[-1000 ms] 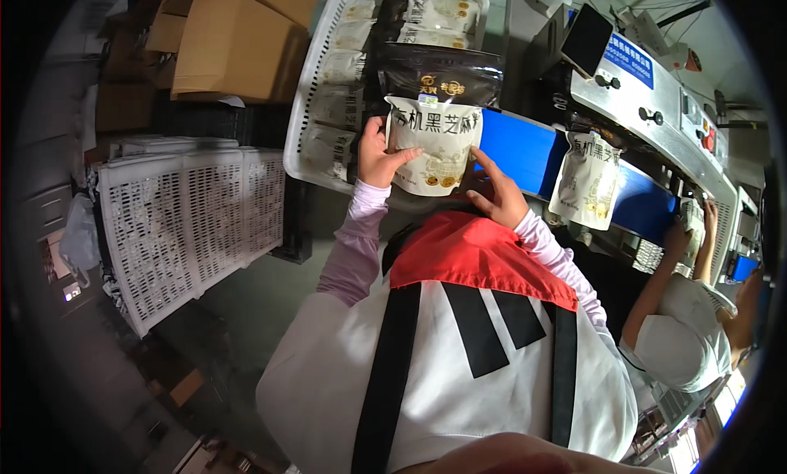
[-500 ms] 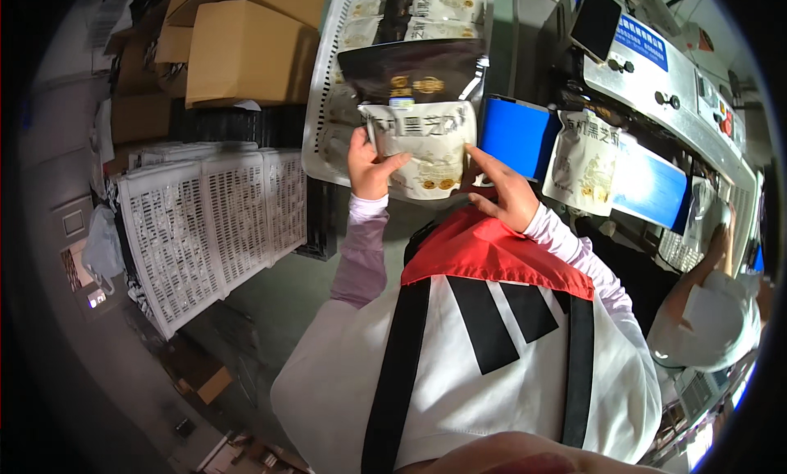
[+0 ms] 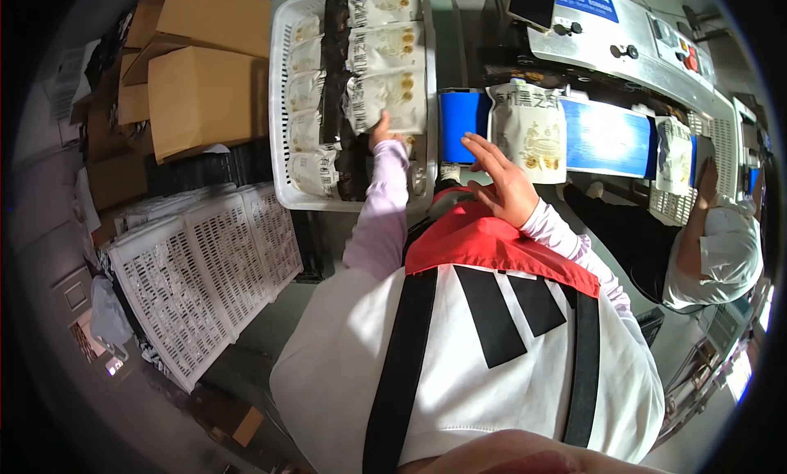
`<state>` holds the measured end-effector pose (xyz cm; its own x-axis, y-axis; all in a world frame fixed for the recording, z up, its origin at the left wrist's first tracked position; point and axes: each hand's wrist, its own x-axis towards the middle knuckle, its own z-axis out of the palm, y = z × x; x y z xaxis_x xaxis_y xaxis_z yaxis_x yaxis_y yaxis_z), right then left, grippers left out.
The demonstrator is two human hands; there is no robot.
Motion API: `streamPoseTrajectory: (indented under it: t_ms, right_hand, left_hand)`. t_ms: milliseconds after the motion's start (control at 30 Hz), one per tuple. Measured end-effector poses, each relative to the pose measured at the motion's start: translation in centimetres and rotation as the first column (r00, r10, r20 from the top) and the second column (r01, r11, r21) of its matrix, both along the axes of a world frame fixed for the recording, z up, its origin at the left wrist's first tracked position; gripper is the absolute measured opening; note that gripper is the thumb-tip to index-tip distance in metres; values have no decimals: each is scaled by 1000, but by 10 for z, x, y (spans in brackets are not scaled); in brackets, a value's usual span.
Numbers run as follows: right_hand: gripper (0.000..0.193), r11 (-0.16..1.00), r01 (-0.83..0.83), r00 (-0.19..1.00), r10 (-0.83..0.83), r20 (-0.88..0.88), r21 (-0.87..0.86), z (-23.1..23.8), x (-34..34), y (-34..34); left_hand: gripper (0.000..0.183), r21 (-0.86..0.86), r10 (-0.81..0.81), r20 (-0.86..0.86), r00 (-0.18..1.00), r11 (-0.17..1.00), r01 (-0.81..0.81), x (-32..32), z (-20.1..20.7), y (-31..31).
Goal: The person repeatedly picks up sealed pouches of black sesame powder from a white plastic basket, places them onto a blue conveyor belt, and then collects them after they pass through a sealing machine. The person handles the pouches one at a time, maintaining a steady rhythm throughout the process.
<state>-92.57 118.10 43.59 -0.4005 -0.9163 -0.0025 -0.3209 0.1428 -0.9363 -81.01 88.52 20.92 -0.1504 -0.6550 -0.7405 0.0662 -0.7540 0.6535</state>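
A cream-and-black stand-up pouch (image 3: pixel 392 97) lies in the right-hand row of a white plastic crate (image 3: pixel 280 105). My left hand (image 3: pixel 385 132) is at its edge, thumb over the pouch and the other fingers hidden below it. More such pouches fill the crate in two rows, their black parts toward the middle. To the right, my right hand (image 3: pixel 507 187) is open and holds nothing, fingers stretched toward a cream pouch (image 3: pixel 529 134) on a blue conveyor belt (image 3: pixel 605 136). Farther right on that belt sits another pouch (image 3: pixel 674 153).
Behind the belt runs a metal machine (image 3: pixel 627 48) with knobs and a red button. Cardboard boxes (image 3: pixel 205 97) are piled at the far left, above a white slatted crate (image 3: pixel 205 277). A co-worker (image 3: pixel 713 244) is at the right, beside another white crate (image 3: pixel 668 205).
My left hand has carried the pouch from in front of me into the crate. My right hand has come off it. The belt pouch now sits closer to the belt's left end.
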Motion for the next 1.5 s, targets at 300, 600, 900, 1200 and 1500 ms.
streamPoseTrajectory:
  t_ms: [300, 600, 900, 1200, 1500]
  right_hand:
    - [45, 954, 277, 921, -297, -253, -114, -16, -9, 70]
    - [25, 859, 508, 822, -505, -265, -60, -14, -22, 147]
    - [35, 607, 776, 458, -730, -508, -172, -10, -107, 245]
    - [54, 542, 827, 233, -571, -787, -148, -44, -184, 313]
    - [51, 558, 824, 313, -596, -739, -101, -75, -184, 292]
  left_hand:
    - [85, 230, -573, -114, 812, 779, 583, -21, 27, -18]
    - [67, -305, -477, 200, 856, 800, 517, -56, 122, 95]
    - [114, -529, -390, 739, 550, 171, 831, -100, 176, 165]
    - [133, -360, -501, 745, 440, 253, 898, -83, 182, 126]
    - [101, -462, -400, 2, 917, 813, 356, -46, 157, 116]
